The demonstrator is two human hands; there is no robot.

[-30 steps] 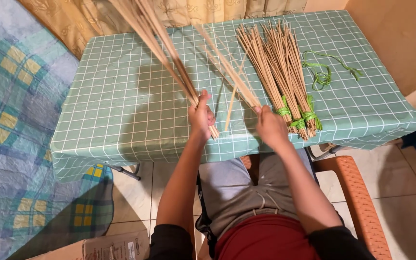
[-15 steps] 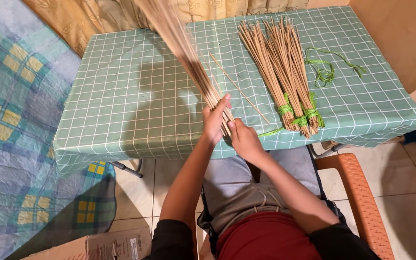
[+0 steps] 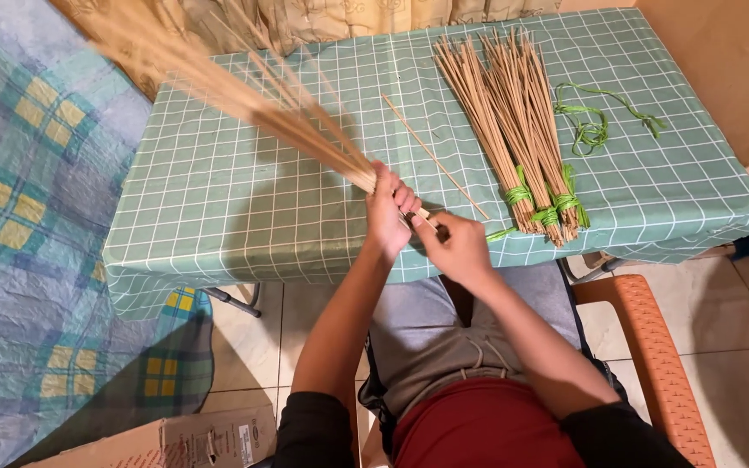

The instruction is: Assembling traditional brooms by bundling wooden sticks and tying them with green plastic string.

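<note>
While my left hand (image 3: 387, 212) clamps the loose stick bundle (image 3: 244, 100) above the table (image 3: 218, 217), fanning toward ten o'clock, my right hand (image 3: 454, 247) pinches its butt ends; a slack grip could let sticks slide out.

Left hand (image 3: 389, 211) closed around the base of a loose sheaf of thin sticks (image 3: 244, 87) that fans up and leftward, blurred at its tips. Right hand (image 3: 454, 247) touches the sheaf's lower end just beside the left. On the green checked counter (image 3: 218, 199): one single stick (image 3: 433, 156), three bundles (image 3: 513, 121) tied with green string, and loose green string (image 3: 595, 121).
</note>
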